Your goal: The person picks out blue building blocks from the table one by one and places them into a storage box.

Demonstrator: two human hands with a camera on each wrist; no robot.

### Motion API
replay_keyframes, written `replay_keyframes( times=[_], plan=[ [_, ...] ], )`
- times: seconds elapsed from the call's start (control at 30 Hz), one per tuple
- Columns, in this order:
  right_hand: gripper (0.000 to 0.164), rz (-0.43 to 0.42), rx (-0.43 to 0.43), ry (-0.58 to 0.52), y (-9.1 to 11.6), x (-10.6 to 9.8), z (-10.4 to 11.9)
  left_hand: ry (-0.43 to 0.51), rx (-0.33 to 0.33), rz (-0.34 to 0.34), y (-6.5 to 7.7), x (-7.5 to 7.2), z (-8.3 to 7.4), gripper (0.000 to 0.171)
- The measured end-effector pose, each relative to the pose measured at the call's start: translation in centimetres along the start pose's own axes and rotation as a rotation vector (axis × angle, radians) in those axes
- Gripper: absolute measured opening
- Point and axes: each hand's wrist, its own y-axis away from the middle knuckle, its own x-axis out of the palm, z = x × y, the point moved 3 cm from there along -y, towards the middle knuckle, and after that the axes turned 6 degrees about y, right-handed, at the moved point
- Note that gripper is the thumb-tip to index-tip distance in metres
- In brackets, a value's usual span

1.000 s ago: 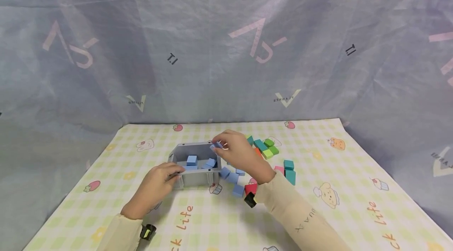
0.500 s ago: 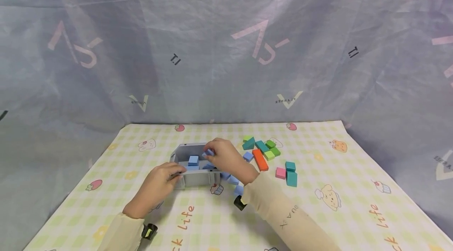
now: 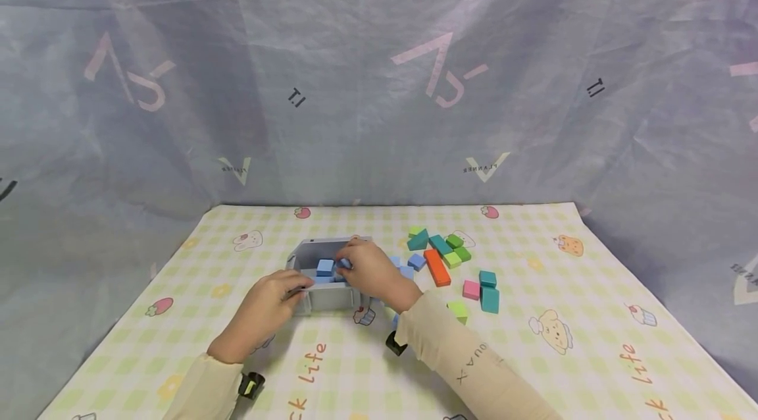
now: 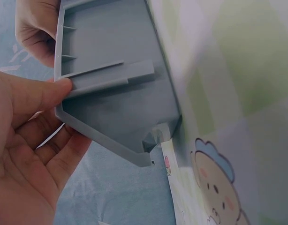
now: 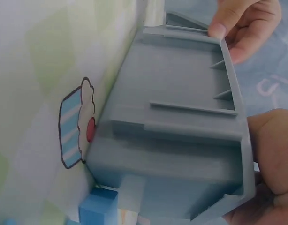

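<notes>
A grey plastic bin [image 3: 331, 300] stands on the patterned tablecloth, its open top facing up. My left hand [image 3: 274, 298] grips its near left rim, thumb over the outer wall, as the left wrist view shows with the bin's ribbed side [image 4: 111, 47]. Over the bin's right part, my right hand [image 3: 373, 270] reaches down inside, pinching a small blue block [image 3: 344, 263] at the fingertips. Another blue block [image 3: 325, 267] sits in the bin, with more blue ones around it partly hidden by the near wall. In the right wrist view, the rim covers my right fingertips.
Right of the bin lie several loose blocks: blue ones [image 3: 417, 262], a long red-orange one [image 3: 437, 268], teal ones [image 3: 489, 300], green ones [image 3: 462, 253] and a pink one [image 3: 470, 289]. My right forearm covers part of this group. A grey curtain [image 3: 379, 110] hangs behind the table.
My right hand has moved left and down from above the bin's right rim into the bin with the blue block. The left hand keeps its hold on the rim.
</notes>
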Motion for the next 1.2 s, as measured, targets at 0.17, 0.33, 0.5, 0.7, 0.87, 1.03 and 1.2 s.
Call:
replay_keyframes(
  times=[0.17, 0.33, 0.5, 0.7, 0.87, 1.03, 1.2],
  plan=[
    [0.022, 0.002, 0.010, -0.027, 0.2, 0.2, -0.2, -0.002, 0.004, -0.001, 0.0, 0.0, 0.0, 0.021],
    [0.023, 0.002, 0.017, -0.028, 0.3, 0.0, -0.1, -0.006, 0.002, 0.004, 0.0, 0.0, 0.0, 0.021],
    [0.024, 0.030, 0.029, -0.034, 0.3, -0.1, 0.0, -0.005, 0.004, 0.009, 0.0, -0.1, -0.1, 0.021],
    [0.025, 0.046, 0.023, -0.049, 0.6, -0.6, 0.2, -0.006, 0.000, 0.016, 0.0, -0.2, -0.2, 0.021],
    [0.023, 0.034, 0.018, -0.057, 1.0, -2.2, 0.4, -0.006, 0.001, 0.018, 0.0, -0.3, -0.3, 0.021],
    [0.023, 0.023, 0.036, -0.103, 1.8, -4.1, -0.2, 0.002, -0.004, 0.007, -0.1, -0.2, -0.2, 0.021],
    [0.023, -0.009, 0.065, -0.134, 3.2, -6.0, -1.5, 0.008, -0.006, -0.007, -0.2, -0.2, -0.2, 0.020]
  ],
)
